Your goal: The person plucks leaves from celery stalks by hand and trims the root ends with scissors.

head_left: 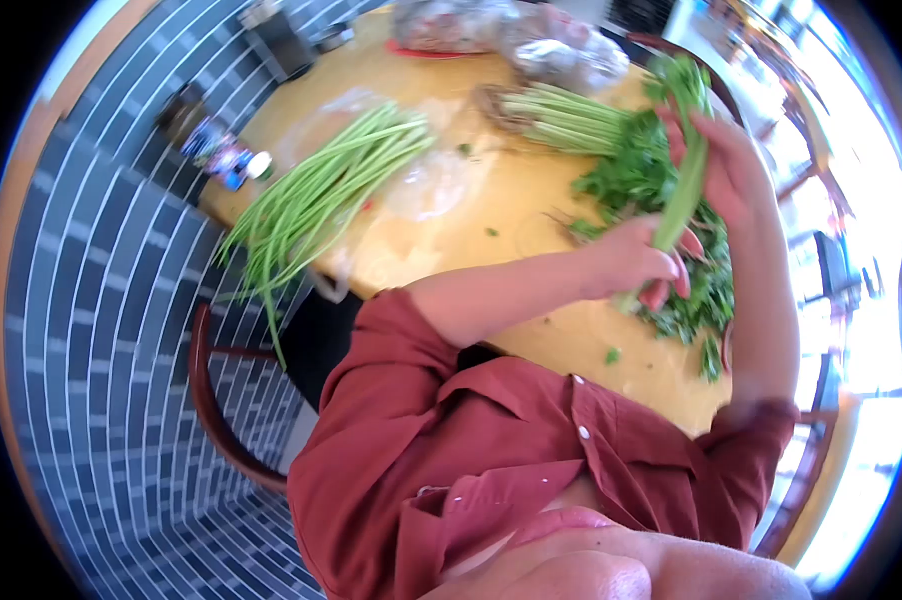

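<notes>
A pale green stalk [684,195] with leaves at its top end runs between both hands over the right side of the table. My left hand [636,262] is closed round its lower part. Higher up, my right hand [723,165] has its fingers wrapped at the leafy end. Leafy greens [641,165] lie beneath and beside the hands. Just behind them is a bundle of pale stems [561,118] with brown roots. Long green stems [326,195] lie in a pile at the left, partly on clear plastic, with some hanging over the table edge.
Filled plastic bags [561,50] stand at the back of the wooden table [451,250]. A bottle with a white cap [221,155] and a dark container [276,45] are at the left, near the tiled wall. A chair [211,410] stands at the lower left.
</notes>
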Motion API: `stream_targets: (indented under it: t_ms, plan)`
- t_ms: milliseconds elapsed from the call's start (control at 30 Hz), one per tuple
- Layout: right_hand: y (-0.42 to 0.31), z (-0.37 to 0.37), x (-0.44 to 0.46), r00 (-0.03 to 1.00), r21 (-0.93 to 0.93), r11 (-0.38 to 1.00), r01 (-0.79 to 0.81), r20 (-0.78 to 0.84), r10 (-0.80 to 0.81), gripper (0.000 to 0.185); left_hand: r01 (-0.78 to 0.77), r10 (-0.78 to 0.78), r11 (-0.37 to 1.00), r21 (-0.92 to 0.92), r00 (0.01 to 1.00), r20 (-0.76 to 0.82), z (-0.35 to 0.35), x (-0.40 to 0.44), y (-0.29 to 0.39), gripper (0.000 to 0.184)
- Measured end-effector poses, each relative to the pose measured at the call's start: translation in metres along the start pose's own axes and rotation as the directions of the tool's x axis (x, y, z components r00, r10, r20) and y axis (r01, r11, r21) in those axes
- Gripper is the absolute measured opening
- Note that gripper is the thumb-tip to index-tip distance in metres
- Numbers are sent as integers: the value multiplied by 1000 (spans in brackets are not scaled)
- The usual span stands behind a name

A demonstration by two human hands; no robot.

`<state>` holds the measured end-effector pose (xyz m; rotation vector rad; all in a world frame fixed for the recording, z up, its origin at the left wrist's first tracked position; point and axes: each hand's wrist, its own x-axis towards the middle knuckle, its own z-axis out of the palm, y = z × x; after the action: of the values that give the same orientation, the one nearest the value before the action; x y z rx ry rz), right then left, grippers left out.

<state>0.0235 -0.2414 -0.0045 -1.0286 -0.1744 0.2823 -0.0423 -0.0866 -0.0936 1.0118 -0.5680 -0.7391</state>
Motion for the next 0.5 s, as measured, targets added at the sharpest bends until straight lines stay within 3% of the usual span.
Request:
stream_targets:
  t_ms: [67, 133, 267, 367, 400, 500]
  plan:
    - [-21, -1, 7, 990, 13, 997, 72, 123, -73, 30, -46, 45, 997, 57, 999, 16, 5, -6, 8, 46]
    - [-18, 3, 2, 978, 47, 987, 155, 131, -160, 29, -18, 18, 995, 101, 1000, -3, 10, -10, 10, 40]
    - [2, -14, -6, 987, 286, 955, 80, 109, -115, 28, 48, -51, 987, 151, 999, 19, 11, 0, -13, 24]
    - [14, -31, -10, 999, 385, 922, 45, 4, -50, 28, -138, 147, 924, 358, 989, 1, 5, 5, -29, 14]
    - [16, -35, -11, 999, 401, 915, 42, -15, -39, 30, -139, 141, 977, 161, 990, -4, 7, 7, -33, 22]
    - [13, -43, -13, 997, 392, 919, 48, 31, -65, 33, -1, 0, 1000, 2, 1000, 30, 5, 5, -26, 30]
